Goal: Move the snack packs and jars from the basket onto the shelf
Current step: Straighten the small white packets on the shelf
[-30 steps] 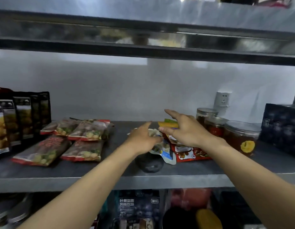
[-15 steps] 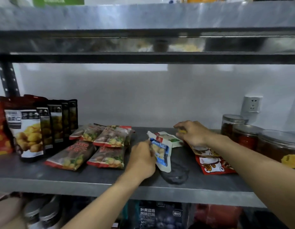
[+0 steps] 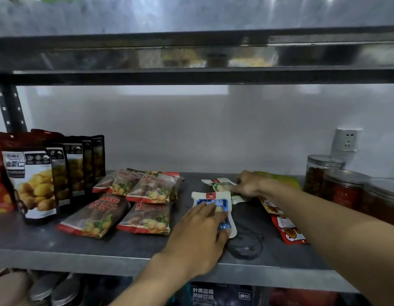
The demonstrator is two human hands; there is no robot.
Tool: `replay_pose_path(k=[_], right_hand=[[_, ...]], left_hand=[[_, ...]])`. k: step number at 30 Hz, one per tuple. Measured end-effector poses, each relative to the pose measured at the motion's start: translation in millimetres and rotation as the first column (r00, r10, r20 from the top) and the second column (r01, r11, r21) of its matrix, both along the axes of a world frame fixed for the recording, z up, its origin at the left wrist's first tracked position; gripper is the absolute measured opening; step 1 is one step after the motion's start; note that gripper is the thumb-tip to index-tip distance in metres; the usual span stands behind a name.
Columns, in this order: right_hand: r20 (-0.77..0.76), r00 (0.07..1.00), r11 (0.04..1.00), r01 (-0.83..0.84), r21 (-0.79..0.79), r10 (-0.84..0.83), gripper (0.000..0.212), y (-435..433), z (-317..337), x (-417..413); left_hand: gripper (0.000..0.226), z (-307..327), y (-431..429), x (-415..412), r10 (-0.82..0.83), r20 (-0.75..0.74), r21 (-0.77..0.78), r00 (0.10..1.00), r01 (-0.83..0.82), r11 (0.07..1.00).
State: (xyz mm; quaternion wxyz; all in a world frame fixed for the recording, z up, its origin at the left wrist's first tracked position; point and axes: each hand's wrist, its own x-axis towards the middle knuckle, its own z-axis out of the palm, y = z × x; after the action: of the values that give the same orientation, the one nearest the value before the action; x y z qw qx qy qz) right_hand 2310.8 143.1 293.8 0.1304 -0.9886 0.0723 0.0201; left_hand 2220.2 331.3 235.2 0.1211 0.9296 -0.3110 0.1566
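I find the left hand (image 3: 198, 237) laid palm down on a blue-and-white snack pack (image 3: 213, 200). Its fingers run nearly straight across the pack's face and press it flat to the shelf (image 3: 81, 246); nothing is clasped. The right hand (image 3: 250, 184) is farther back, knuckles up, with its fingers curled onto the right end of a green-and-white snack pack (image 3: 219, 183), which lies flat just behind the blue one. The two hands are apart, each on its own pack. Under the right wrist and forearm lie a yellow-green pack (image 3: 280, 176) and, nearer the front edge, a red cartoon pack (image 3: 287, 234); the arm partly covers both. To the right stand three lidded jars (image 3: 344, 188), close together in a row running back toward the wall. Left of the hands, four red fruit packs (image 3: 147, 191) lie flat in two overlapping pairs, and beyond them a row of dark pouches (image 3: 30, 180) stands upright. A dark smear (image 3: 246, 244) marks the shelf just right of the left hand. A wall socket (image 3: 346, 140) sits above the jars.
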Motion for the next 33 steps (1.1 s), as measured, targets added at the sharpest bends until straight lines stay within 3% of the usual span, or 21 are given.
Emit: replay_pose_path(k=[6,10,13,16,19,23,26,28,33], right_hand=[[0.046,0.992,0.954,0.1,0.282,-0.117,0.068,1.7,-7.0,13.8],[0.266,0.957,0.956,0.034,0.292,-0.116,0.054,4.5,-13.2,18.6],[0.457,0.871,0.957,0.045,0.287,-0.178,0.029,4.7,-14.9,16.0],[0.581,0.755,0.9,0.029,0.435,-0.305,0.025,3.3,-6.5,7.8],[0.58,0.689,0.781,-0.033,0.624,-0.434,0.03,7.6,6.1,-5.7],[0.469,0.736,0.65,-0.051,0.758,-0.488,0.027,29.4,6.1,-16.5],[0.446,0.782,0.677,-0.042,0.734,-0.436,0.029,50.5,-8.9,-17.4],[0.423,0.819,0.74,0.004,0.672,-0.388,0.032,59.7,-20.8,-14.6],[0.399,0.888,0.959,0.134,0.251,-0.229,0.052,68.9,-33.3,-11.9]], left_hand=[[0.051,-5.7,1.3,4.6,0.079,-0.06,0.016,0.995,-0.078,0.997],[0.053,-9.3,3.2,11.3,0.078,-0.09,0.03,0.993,-0.076,0.997],[0.054,-8.9,3.6,12.1,0.082,-0.102,0.037,0.991,-0.078,0.996],[0.051,-7.8,3.4,10.1,0.082,-0.075,0.022,0.994,-0.08,0.997],[0.048,-7.8,1.2,6.1,0.08,-0.048,0.008,0.996,-0.08,0.997],[0.049,-7.6,-1.6,3.0,0.067,-0.042,0.009,0.997,-0.067,0.998],[0.054,-10.2,-0.4,2.5,0.046,0.015,-0.011,0.999,-0.046,0.999],[0.069,-11.3,0.4,1.9,0.035,0.063,-0.028,0.997,-0.033,0.999],[0.08,-13.0,1.2,2.2,0.057,0.075,-0.023,0.996,-0.056,0.998]])
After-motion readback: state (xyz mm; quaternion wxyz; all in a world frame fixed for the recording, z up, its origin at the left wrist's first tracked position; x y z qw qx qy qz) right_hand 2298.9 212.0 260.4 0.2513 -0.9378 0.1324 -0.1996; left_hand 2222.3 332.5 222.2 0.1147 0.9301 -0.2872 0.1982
